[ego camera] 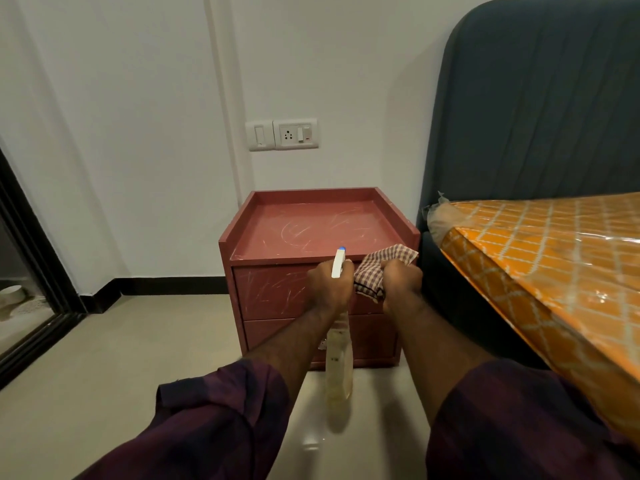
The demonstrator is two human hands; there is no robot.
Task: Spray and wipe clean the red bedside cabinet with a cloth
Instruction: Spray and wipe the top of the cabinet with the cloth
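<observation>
1. While our left hand (327,282) is wrapped round the neck of the spray bottle (339,372), the bottle's white head pokes up toward twelve o'clock. It is aimed over the front edge of the red bedside cabinet (273,292), which stands against the wall dead ahead at twelve.
2. Our right hand (401,284) clenches the checked cloth (379,265) in a bunch at three o'clock of the bottle head, by the cabinet's front right corner.
3. Pale scuffs and streaks mark the rimmed top and the upper drawer front. We cannot tell whether any surface is wet, so we judge the job barely started.
4. The wall socket (294,134) sits at twelve, above the cabinet, and a high or hard squirt could mist it.
5. The plastic-wrapped mattress (554,258) lies at two o'clock, where spray drifting right would land.
6. The raised rim could trap liquid in the back corners. A bunched cloth may only smear it, and real scratches would not lift.
</observation>
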